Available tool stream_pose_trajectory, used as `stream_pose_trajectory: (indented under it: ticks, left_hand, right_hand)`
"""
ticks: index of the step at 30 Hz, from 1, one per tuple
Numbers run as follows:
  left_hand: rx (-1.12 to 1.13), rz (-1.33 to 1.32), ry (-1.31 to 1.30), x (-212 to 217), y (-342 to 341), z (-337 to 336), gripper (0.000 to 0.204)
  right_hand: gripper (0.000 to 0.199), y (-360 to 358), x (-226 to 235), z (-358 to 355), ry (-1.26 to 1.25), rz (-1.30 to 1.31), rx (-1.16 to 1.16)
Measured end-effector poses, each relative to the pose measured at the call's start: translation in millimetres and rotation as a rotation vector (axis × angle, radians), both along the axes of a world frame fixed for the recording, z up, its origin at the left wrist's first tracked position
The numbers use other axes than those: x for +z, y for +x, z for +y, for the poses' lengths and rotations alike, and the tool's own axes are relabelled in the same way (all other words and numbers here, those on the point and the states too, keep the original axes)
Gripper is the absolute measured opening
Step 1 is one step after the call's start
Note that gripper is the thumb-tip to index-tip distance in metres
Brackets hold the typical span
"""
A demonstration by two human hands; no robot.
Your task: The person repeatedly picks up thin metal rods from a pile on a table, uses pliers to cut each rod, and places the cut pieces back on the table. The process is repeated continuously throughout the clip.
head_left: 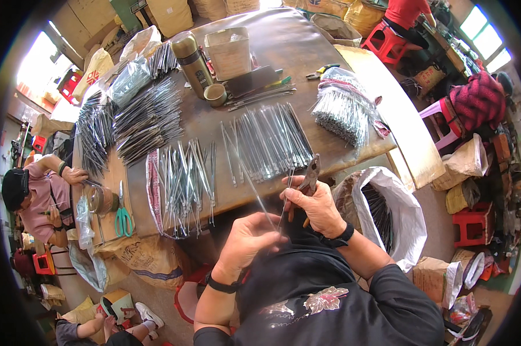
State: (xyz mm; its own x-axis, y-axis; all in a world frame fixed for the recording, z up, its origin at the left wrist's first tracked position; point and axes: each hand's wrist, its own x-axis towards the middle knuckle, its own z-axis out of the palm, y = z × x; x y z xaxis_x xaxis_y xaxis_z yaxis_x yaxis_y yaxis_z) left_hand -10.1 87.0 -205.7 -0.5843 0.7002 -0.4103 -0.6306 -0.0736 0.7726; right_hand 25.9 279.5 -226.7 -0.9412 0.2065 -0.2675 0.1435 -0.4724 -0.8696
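Note:
Thin metal strips with small heads, like steel cable ties, lie in a loose row on the table before me. My left hand pinches one such metal strip, which slants up and away, slightly blurred. Close beside it, my right hand grips pliers against the palm, jaws pointing up. Its thumb and forefinger also hold a thin strip near the left fingers. Another spread of strips sits to the left, and a bagged bundle of strips to the right.
Dark strip piles cover the table's left. A thermos, cup and plastic bin stand toward the back. Teal-handled scissors lie at left, near a co-worker. An open white sack stands at my right.

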Motion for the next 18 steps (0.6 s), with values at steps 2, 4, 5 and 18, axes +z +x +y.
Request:
stream_pose_trajectory:
  ticks: [2, 4, 5, 18]
  left_hand:
    - [-0.016, -0.007, 0.024, 1, -1, -1, 0.031]
    - [-0.032, -0.009, 0.037, 2, 0, -1, 0.031]
    - [-0.005, -0.01, 0.092, 1, 1, 0, 0.031]
    - [0.23, -0.314, 0.123, -33, 4, 21, 0.011]
  right_hand:
    - [0.025, 0, 0, 1, -0.007, -0.024, 0.018]
    - [0.026, 0, 0, 1, 0.004, -0.04, 0.032]
    - [0.026, 0, -1, 2, 0.018, -0.043, 0.034]
    - [0.026, 4, -4, -3, 0.298, 0.044, 0.043]
